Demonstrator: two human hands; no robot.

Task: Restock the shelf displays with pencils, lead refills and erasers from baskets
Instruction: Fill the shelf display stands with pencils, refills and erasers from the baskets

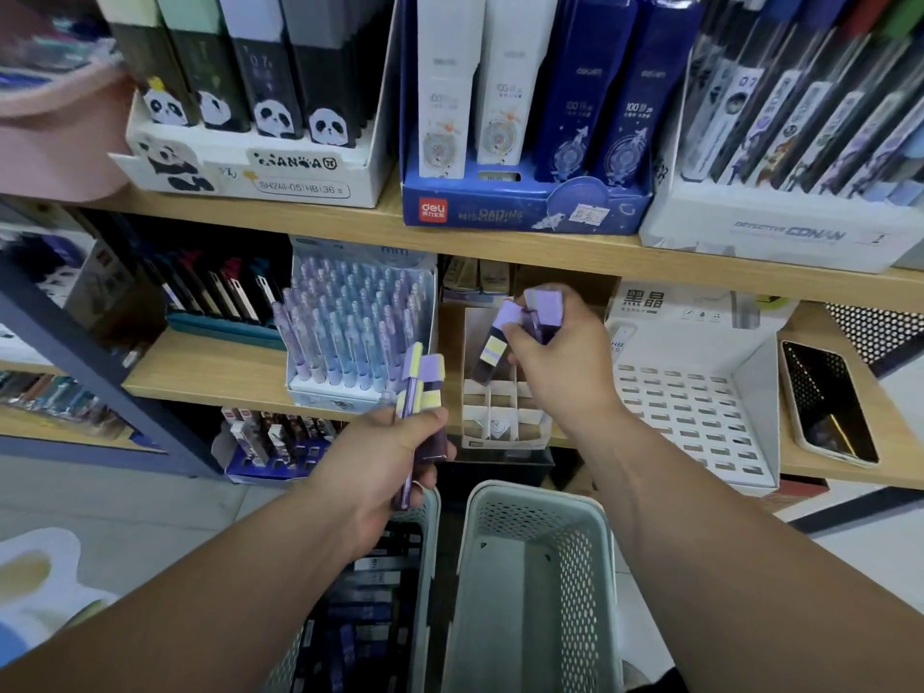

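My left hand (385, 467) grips a small bunch of purple lead refill boxes (425, 392) with yellow and lilac ends, held upright above the left basket. My right hand (555, 362) grips a few more of the same purple boxes (530, 317) over a white divided display box (500, 422) on the middle shelf; the lowest box points down into a slot. Below, a pale green basket (430, 532) on the left holds several dark refill packs (370, 592). The basket (540, 582) on the right shows only its bare inside.
A tray of lilac and blue pens (350, 332) stands left of the divided box. A white slotted display stand (695, 402) sits to its right, then a phone (825, 402) lying on the shelf. The upper shelf (500, 242) carries panda, Deli and Conan pencil boxes.
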